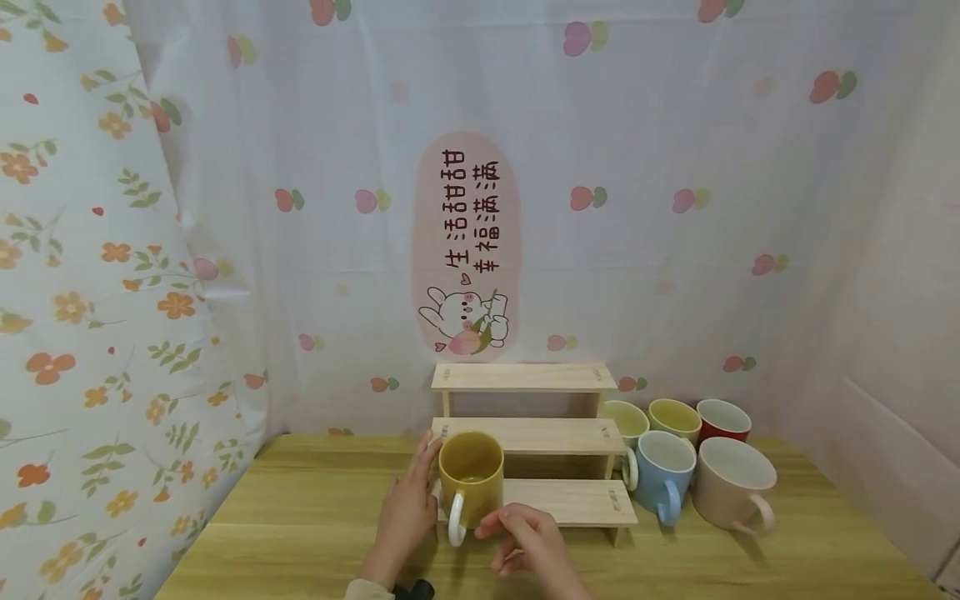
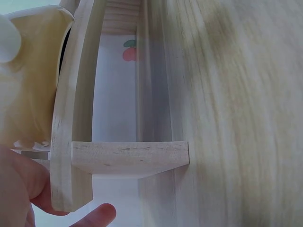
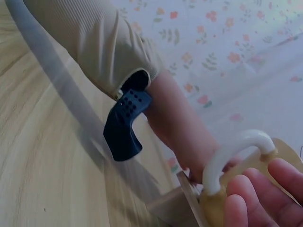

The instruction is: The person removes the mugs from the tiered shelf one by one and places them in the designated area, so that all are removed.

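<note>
A mustard-yellow mug [image 1: 471, 479] with a white handle [image 1: 457, 521] stands upright at the left end of the lowest step of a three-step wooden shelf [image 1: 570, 502]. Its handle points toward me. My left hand [image 1: 408, 504] is at the shelf's left end, beside the mug, fingers reaching up toward the middle step. In the left wrist view, fingers [image 2: 33, 177] touch the end of the board. My right hand [image 1: 528, 542] is just right of the mug, loosely bent and holding nothing. In the right wrist view its fingertips [image 3: 241, 187] overlap the mug near the handle; contact is unclear.
Right of the shelf stand several mugs: a blue one [image 1: 664, 471], a pale pink one [image 1: 733, 483], a red one [image 1: 723, 419], a yellow one [image 1: 675, 417] and a pale green one [image 1: 626, 419]. Patterned cloth [image 1: 637, 275] hangs behind the wooden table [image 1: 300, 517].
</note>
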A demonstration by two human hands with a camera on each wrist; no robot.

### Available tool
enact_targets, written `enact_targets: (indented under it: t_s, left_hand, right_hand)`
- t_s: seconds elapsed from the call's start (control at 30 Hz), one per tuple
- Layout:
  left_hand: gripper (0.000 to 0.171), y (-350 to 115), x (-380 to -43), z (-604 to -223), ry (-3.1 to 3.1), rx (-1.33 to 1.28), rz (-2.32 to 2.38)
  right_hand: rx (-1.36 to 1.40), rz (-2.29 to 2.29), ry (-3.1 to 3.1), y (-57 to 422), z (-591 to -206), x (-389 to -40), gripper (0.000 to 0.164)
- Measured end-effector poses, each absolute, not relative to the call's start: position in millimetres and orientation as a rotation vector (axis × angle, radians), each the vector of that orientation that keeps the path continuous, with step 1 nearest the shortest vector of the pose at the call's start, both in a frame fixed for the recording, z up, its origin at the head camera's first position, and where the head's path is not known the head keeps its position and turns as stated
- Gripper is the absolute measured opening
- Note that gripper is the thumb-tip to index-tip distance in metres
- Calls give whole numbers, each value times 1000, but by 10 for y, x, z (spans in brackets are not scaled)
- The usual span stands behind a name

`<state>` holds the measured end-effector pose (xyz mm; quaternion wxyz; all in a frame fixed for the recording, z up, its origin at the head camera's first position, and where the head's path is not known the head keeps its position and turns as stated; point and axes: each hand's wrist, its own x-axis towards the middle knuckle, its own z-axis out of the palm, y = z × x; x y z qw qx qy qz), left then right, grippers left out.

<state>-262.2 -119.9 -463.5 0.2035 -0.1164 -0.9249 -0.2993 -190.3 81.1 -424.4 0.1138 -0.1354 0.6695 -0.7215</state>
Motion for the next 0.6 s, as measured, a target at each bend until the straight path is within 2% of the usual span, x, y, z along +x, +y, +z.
enact_targets:
  t_s: [0.27, 0.6]
  left_hand:
    - [83, -1199, -2622, -4642, -2582, -320, -826]
    - [84, -1191, -2613, -4631, -2588, -311, -833]
  right_hand:
    - [-516, -2085, 1901, 632, -4254, -1892, 45]
    - [-478, -2070, 1741, 490, -4277, -1916, 52]
